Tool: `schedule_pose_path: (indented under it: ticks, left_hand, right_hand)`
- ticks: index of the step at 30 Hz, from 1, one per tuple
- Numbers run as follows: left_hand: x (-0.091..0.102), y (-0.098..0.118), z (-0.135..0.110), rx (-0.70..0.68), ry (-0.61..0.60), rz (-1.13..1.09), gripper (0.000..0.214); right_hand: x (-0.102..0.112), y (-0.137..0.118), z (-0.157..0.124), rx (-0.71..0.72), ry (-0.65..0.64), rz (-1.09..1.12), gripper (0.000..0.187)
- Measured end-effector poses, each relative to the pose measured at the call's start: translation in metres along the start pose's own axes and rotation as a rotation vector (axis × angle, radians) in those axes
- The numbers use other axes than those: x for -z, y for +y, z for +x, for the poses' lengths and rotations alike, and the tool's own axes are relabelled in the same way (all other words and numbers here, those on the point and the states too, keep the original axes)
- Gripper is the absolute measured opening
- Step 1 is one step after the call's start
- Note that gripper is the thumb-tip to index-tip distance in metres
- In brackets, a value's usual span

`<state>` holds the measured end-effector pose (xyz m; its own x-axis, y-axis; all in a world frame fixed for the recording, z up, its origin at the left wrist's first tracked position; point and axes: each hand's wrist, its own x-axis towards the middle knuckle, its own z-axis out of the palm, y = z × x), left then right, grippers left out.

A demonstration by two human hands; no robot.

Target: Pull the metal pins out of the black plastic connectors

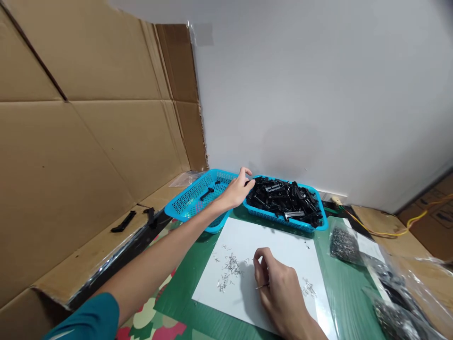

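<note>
My left hand [239, 190] is stretched over the near left corner of a blue basket [320, 226] heaped with black plastic parts [283, 200]. Its thumb and fingers are apart, and I see nothing held between them. Above a white sheet [247, 231], my right hand [279, 285] has its thumb and fingertips pinched together. Whatever those fingertips hold, if anything, is hidden; a thin metallic line shows near the curled fingers. Small bent wire pieces [232, 265] lie scattered left of the right hand, with a smaller cluster [308, 287] to its right.
Another blue basket [187, 200], holding a few black parts, stands left, partly behind my left arm. Two black pieces [123, 222] rest on the cardboard ledge. Plastic bags of small metal parts [345, 243] lie at right, near a yellow cable [389, 233]. Cardboard and a pale wall enclose the table.
</note>
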<state>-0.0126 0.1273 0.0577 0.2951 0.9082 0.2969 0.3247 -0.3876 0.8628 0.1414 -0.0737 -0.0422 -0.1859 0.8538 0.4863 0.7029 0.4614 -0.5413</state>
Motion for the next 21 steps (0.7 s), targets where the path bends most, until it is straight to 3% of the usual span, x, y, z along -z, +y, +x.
schedule_pose_path:
  ticks: [4, 8, 14, 17, 21]
  left_hand:
    - [-0.001, -0.005, 0.007, -0.126, -0.085, 0.280, 0.020]
    - [-0.006, 0.004, 0.027, -0.271, -0.217, 0.458, 0.019]
    - [-0.005, 0.018, 0.042, -0.400, -0.327, 0.637, 0.044]
    - [0.011, 0.011, 0.042, -0.358, -0.277, 0.720, 0.043]
    - [0.058, -0.018, 0.045, -0.173, -0.232, 0.876, 0.032]
  right_hand:
    - [-0.003, 0.001, 0.000, 0.034, 0.000, -0.024, 0.019]
    - [-0.009, 0.004, 0.001, 0.052, -0.007, -0.047, 0.021]
    - [-0.005, 0.011, 0.003, 0.062, 0.041, -0.057, 0.021]
    - [0.005, 0.013, 0.004, 0.081, 0.047, -0.051, 0.021]
    - [0.018, 0.022, 0.009, 0.034, 0.050, 0.020, 0.018]
